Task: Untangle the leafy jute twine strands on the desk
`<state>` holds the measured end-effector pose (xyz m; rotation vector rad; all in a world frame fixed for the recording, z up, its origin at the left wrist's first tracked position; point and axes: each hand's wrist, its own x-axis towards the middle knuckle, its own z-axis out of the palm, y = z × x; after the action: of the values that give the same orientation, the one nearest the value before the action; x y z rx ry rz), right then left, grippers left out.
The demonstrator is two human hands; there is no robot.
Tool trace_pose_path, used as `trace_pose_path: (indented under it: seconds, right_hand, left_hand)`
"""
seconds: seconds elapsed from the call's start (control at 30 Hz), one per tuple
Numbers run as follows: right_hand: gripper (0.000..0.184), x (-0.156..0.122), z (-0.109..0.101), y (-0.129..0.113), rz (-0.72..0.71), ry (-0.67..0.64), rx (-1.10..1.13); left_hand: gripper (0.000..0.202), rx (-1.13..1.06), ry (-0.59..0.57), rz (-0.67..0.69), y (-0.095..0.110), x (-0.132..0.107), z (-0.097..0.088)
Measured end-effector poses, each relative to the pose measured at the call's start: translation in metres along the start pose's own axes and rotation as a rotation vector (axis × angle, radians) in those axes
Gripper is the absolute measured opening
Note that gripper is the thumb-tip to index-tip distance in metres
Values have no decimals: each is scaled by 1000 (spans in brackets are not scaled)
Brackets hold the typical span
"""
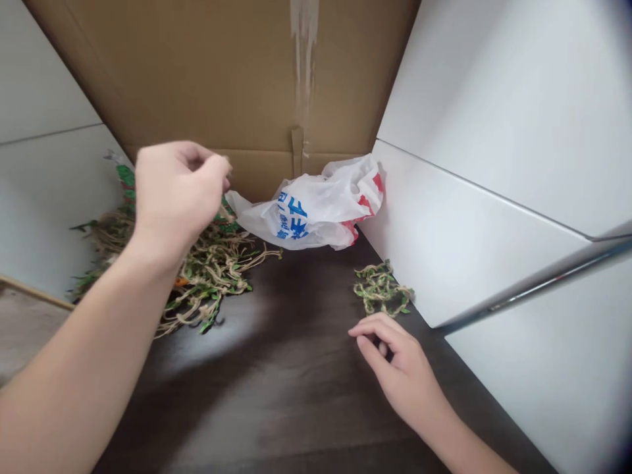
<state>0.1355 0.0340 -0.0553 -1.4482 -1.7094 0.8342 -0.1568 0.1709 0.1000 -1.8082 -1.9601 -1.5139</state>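
from the head view, the hands are well apart. the left hand (175, 197), at 10 o'clock, is raised and pinched above a tangled jute vine with green leaves (207, 276), its hold unclear. the right hand (395, 368), at 4 o'clock, curls loosely on nothing, just below a smaller vine bunch (382, 288). a white plastic bag (306, 210) lies at 12 o'clock.
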Motion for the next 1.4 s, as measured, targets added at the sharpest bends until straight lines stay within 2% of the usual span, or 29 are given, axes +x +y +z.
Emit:
trace_pose_path:
  seconds: [0.07, 0.1, 0.17, 0.23, 0.33, 0.47, 0.53, 0.63, 0.73, 0.87, 0.97, 1.03, 1.13, 1.2, 1.3, 1.4]
  right_hand:
    - [21, 1, 0, -1, -5, -20, -6]
    - [20, 2, 0, -1, -13, -23, -6]
    - [17, 2, 0, 0, -21, 0, 27]
    - [20, 2, 1, 2, -6, 27, 105]
    - [39, 0, 2, 2, 0, 13, 307]
    - [51, -5, 0, -9, 99, -48, 708]
    - [54, -6, -2, -14, 161, -95, 815]
    - [44, -5, -3, -15, 205, -210, 864]
    - [39, -1, -4, -11, 230, -270, 879]
    - [53, 4, -5, -6, 270, -265, 931]
    - [62, 5, -4, -7, 293, -223, 940]
    - [61, 6, -1, -8, 264, -147, 959]
    - [55, 6, 5, -7, 223, -43, 955]
    - [43, 6, 7, -6, 194, -8, 876]
    - [25, 7, 8, -3, 132, 48, 751]
    - [24, 7, 6, -2, 109, 100, 696]
  left_hand:
    - [24, -269, 11, -30, 17, -8, -9]
    - [20, -372, -46, -35, 26, -13, -13]
    - [17, -460, -241, -75, 43, -28, -20]
    - [18, -495, -492, -142, 60, -50, -22]
    - [14, -673, -736, -301, 80, -103, -12]
    - [14, -957, -839, -582, 93, -196, 18]
    - [17, -1005, -887, -691, 92, -234, 30]
    - [18, -995, -917, -665, 84, -265, 39]
    - [18, -983, -965, -617, 75, -273, 41]
    - [19, -1006, -997, -630, 71, -269, 42]
    - [14, -1034, -919, -618, 71, -258, 46]
    - [10, -1029, -793, -546, 67, -248, 50]
    - [11, -985, -642, -468, 59, -233, 59]
    - [12, -881, -592, -422, 53, -228, 64]
    - [9, -872, -602, -412, 50, -227, 68]
    - [9, -956, -640, -433, 52, -228, 69]
